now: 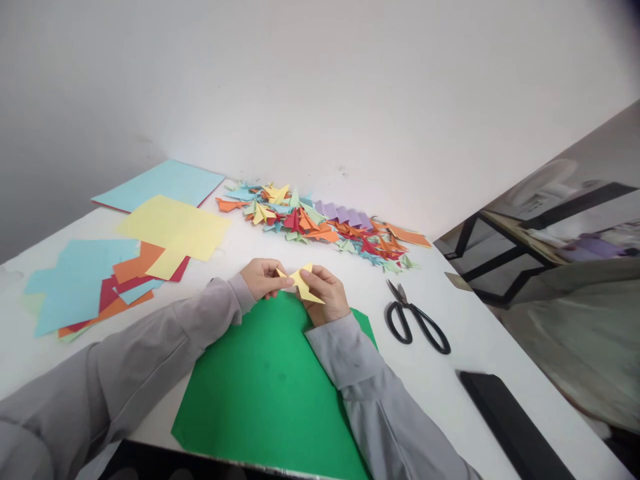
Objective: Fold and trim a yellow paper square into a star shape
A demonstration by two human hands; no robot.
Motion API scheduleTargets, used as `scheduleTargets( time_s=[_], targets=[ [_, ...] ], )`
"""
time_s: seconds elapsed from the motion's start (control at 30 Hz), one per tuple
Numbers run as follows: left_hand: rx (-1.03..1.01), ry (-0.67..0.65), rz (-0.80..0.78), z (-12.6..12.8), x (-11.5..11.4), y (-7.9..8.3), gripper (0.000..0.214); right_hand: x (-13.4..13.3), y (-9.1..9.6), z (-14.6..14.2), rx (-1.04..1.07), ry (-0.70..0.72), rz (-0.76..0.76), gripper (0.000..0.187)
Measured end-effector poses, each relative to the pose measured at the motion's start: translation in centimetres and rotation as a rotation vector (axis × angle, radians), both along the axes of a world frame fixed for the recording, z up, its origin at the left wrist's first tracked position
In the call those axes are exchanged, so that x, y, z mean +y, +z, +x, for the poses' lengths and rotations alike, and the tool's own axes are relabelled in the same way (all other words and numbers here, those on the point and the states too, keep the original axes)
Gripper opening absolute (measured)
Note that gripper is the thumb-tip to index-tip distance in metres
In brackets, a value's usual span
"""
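A small folded piece of yellow paper (303, 285), with pointed ends like an origami figure, is held up between both hands. My left hand (265, 279) pinches its left point between thumb and fingers. On the other side, my right hand (327, 292) grips the body of the fold, thumb on top; part of the paper is hidden by the fingers. Both hands are over the far edge of a green sheet (265, 380) lying on the table. Beyond them sits a long heap of small folded paper figures (300, 220) in many colours.
Black-handled scissors (417, 319) lie open on the white table (430, 413) at right, with a long black object (513, 427) nearer me. Loose coloured papers (90, 280), a yellow sheet (175, 225) and a blue sheet (165, 183) lie at left. A wall (320, 100) stands behind.
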State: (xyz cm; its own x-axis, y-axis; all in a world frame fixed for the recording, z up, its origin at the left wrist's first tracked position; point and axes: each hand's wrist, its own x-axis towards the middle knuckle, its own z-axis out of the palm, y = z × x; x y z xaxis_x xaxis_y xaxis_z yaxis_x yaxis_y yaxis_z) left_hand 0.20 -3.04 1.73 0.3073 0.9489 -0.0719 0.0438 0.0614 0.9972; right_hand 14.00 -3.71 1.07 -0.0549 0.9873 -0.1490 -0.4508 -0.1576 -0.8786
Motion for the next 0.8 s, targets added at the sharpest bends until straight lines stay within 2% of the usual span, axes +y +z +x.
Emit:
scheduleTargets(
  time_s=[0.13, 0.23, 0.3, 0.4, 0.5, 0.63, 0.8],
  targets=[
    [-0.005, 0.014, 0.023, 0.1, -0.3, 0.2, 0.021, -0.1, 0.3, 0.1, -0.018, 0.079, 0.018, 0.019],
    [-0.042, 0.105, 0.017, 0.2, -0.2, 0.2, 0.020, -0.1, 0.4, 0.2, 0.020, 0.130, 0.028, 0.025],
    [-0.057, 0.190, 0.002, 0.2, -0.1, 0.2, 0.020, -0.1, 0.2, 0.2, 0.018, 0.132, 0.046, 0.028],
    [-0.074, 0.257, -0.023, 0.2, 0.2, 0.2, 0.020, 0.0, -0.3, 0.1, -0.093, 0.091, 0.110, 0.026],
    [-0.081, 0.253, -0.035, 0.2, 0.2, 0.1, 0.018, 0.2, -0.9, 0.1, -0.202, 0.033, 0.169, 0.020],
    [-0.096, 0.248, -0.044, 0.3, 0.1, 0.0, 0.018, 0.4, -1.1, 0.3, -0.239, -0.010, 0.164, 0.018],
    [-0.271, 0.207, -0.126, 0.4, 0.2, 0.0, 0.026, 0.2, -0.7, 0.2, -0.200, 0.017, 0.138, 0.017]
  ],
)
